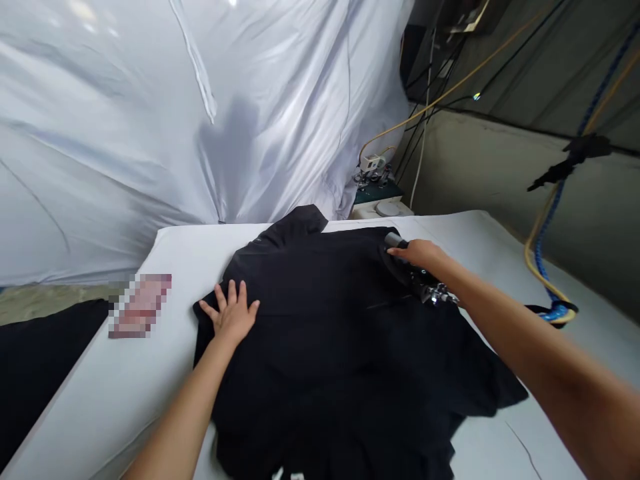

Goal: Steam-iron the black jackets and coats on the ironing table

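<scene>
A black garment (310, 333) lies spread over the white-covered table (175, 257), its collar toward the far edge. My left hand (232, 313) rests flat on its left part with the fingers spread. At the garment's upper right, my right hand (420, 257) is closed on the handle of a dark iron (395, 267) with shiny metal fittings at its rear. The iron sits on the cloth. Much of its body is hard to make out against the black fabric.
A blurred pinkish item (143, 307) lies at the table's left. Dark cloth (45, 360) is beyond the left edge. Blue and yellow cords (545, 247) hang at the right. White sheeting (280, 113) hangs behind, beside a small machine (373, 167).
</scene>
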`<state>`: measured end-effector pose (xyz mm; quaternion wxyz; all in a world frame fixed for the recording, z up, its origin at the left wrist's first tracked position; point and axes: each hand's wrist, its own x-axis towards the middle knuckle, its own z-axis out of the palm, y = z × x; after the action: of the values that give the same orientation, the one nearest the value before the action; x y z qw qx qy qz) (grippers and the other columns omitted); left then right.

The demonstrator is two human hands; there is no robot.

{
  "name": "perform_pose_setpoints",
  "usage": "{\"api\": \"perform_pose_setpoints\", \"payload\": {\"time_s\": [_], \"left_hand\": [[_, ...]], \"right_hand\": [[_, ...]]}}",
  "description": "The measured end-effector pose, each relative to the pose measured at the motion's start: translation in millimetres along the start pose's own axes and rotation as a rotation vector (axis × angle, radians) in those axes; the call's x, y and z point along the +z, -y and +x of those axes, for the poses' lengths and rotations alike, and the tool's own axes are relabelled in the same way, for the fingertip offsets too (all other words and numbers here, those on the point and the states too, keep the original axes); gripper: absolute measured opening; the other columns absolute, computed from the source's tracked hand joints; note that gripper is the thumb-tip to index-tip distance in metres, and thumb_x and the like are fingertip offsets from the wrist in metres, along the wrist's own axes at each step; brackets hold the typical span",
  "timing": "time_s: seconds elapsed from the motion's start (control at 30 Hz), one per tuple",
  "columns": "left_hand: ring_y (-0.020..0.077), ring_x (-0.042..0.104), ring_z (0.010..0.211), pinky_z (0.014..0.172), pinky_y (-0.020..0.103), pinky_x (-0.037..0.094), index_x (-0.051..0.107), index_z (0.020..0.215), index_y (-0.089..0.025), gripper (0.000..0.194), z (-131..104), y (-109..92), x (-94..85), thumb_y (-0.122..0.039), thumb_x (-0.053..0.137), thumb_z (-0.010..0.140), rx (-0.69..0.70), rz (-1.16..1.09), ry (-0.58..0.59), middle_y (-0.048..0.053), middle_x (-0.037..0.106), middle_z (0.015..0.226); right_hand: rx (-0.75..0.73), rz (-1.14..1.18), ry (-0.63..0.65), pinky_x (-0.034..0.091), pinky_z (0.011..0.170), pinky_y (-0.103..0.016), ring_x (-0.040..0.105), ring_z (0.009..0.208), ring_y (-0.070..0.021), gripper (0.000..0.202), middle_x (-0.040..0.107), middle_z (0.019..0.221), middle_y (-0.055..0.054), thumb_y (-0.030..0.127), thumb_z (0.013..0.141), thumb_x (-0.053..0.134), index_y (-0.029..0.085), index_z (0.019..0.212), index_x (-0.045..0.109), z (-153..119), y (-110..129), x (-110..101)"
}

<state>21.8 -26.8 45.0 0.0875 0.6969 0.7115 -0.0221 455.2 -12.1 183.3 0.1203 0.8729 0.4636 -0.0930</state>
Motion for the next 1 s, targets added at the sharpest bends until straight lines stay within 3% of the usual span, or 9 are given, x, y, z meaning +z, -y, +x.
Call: {"api": "perform_pose_setpoints", "payload": {"time_s": [0.13, 0.23, 0.33, 0.43, 0.57, 0.73, 0.83, 0.9, 1.0], "left_hand": [[0.0463, -0.013, 0.128, 0.090, 0.072, -0.007, 0.017, 0.139, -0.035, 0.072, -75.7, -32.2, 8.9, -0.067, 0.030, 0.075, 0.074, -0.061, 0.062, 0.000, 0.000, 0.150], [0.0489, -0.011, 0.127, 0.091, 0.071, -0.005, 0.015, 0.138, -0.037, 0.078, -109.8, -35.2, 29.5, -0.073, 0.029, 0.071, 0.071, -0.107, 0.138, 0.000, -0.003, 0.150], [0.0463, -0.009, 0.129, 0.093, 0.069, -0.005, 0.014, 0.139, -0.036, 0.078, -112.8, -29.5, 42.8, -0.073, 0.027, 0.071, 0.072, -0.116, 0.130, 0.003, -0.003, 0.150], [0.0463, -0.009, 0.129, 0.092, 0.070, -0.005, 0.016, 0.138, -0.036, 0.080, -104.6, -28.4, 45.7, -0.075, 0.028, 0.069, 0.069, -0.144, 0.110, 0.004, -0.001, 0.149], [0.0472, -0.004, 0.129, 0.090, 0.072, -0.003, 0.021, 0.138, -0.036, 0.080, -101.8, -31.4, 46.7, -0.075, 0.030, 0.069, 0.066, -0.149, 0.070, 0.007, 0.003, 0.149], [0.0470, -0.001, 0.130, 0.090, 0.072, -0.001, 0.022, 0.138, -0.035, 0.079, -102.3, -31.7, 46.2, -0.074, 0.029, 0.070, 0.052, -0.137, 0.066, 0.007, 0.005, 0.149], [0.0471, 0.001, 0.130, 0.091, 0.072, 0.002, 0.026, 0.137, -0.033, 0.078, -102.8, -34.0, 37.3, -0.071, 0.034, 0.070, 0.044, -0.153, 0.090, 0.008, 0.011, 0.149], [0.0443, 0.005, 0.131, 0.093, 0.070, 0.007, 0.031, 0.136, -0.029, 0.071, -108.0, -36.3, 27.5, -0.063, 0.037, 0.074, 0.049, -0.191, 0.060, 0.009, 0.017, 0.147], [0.0328, 0.021, 0.130, 0.100, 0.057, 0.019, 0.043, 0.128, -0.021, 0.052, -127.5, -38.5, 12.5, -0.044, 0.040, 0.081, 0.071, -0.274, -0.137, 0.011, 0.034, 0.139]], "right_hand": [[-0.188, 0.001, 0.111, 0.045, 0.067, -0.033, 0.060, 0.087, -0.0291, 0.075, 0.064, 0.095, -0.014, 0.080, 0.057, 0.043, 0.019, 0.095, 0.065, -75.7, 19.3, 28.4], [-0.227, 0.002, 0.170, 0.045, 0.070, -0.034, 0.059, 0.091, -0.0292, 0.072, 0.063, 0.098, -0.012, 0.078, 0.058, 0.046, 0.020, 0.096, 0.064, -105.7, 8.2, 58.5], [-0.091, 0.019, 0.142, 0.045, 0.072, -0.035, 0.058, 0.094, -0.0291, 0.069, 0.062, 0.103, -0.014, 0.074, 0.064, 0.044, 0.018, 0.100, 0.062, -107.0, -25.1, 70.5], [0.029, 0.024, 0.084, 0.044, 0.073, -0.035, 0.058, 0.094, -0.0288, 0.066, 0.061, 0.104, -0.015, 0.070, 0.068, 0.043, 0.016, 0.102, 0.060, -103.2, -60.8, 60.7], [-0.133, -0.024, 0.075, 0.043, 0.072, -0.034, 0.058, 0.091, -0.0279, 0.063, 0.064, 0.097, -0.011, 0.072, 0.063, 0.049, 0.021, 0.096, 0.063, -126.7, -82.6, 47.5], [-0.442, 0.002, 0.237, 0.042, 0.068, -0.031, 0.059, 0.084, -0.0263, 0.052, 0.065, 0.085, -0.007, 0.066, 0.055, 0.061, 0.022, 0.083, 0.066, -178.7, -95.3, 71.5], [-0.413, 0.017, 0.295, 0.042, 0.067, -0.031, 0.060, 0.084, -0.0262, 0.045, 0.065, 0.084, -0.007, 0.059, 0.058, 0.062, 0.021, 0.083, 0.066, -191.6, -125.6, 89.6], [-0.326, 0.002, 0.251, 0.042, 0.067, -0.032, 0.059, 0.085, -0.0271, 0.045, 0.065, 0.086, -0.007, 0.060, 0.061, 0.059, 0.022, 0.085, 0.065, -189.8, -150.4, 93.2], [-0.203, -0.042, 0.145, 0.042, 0.067, -0.036, 0.059, 0.086, -0.0300, 0.046, 0.065, 0.087, -0.008, 0.064, 0.061, 0.056, 0.024, 0.082, 0.064, -180.8, -171.6, 85.9]]}}
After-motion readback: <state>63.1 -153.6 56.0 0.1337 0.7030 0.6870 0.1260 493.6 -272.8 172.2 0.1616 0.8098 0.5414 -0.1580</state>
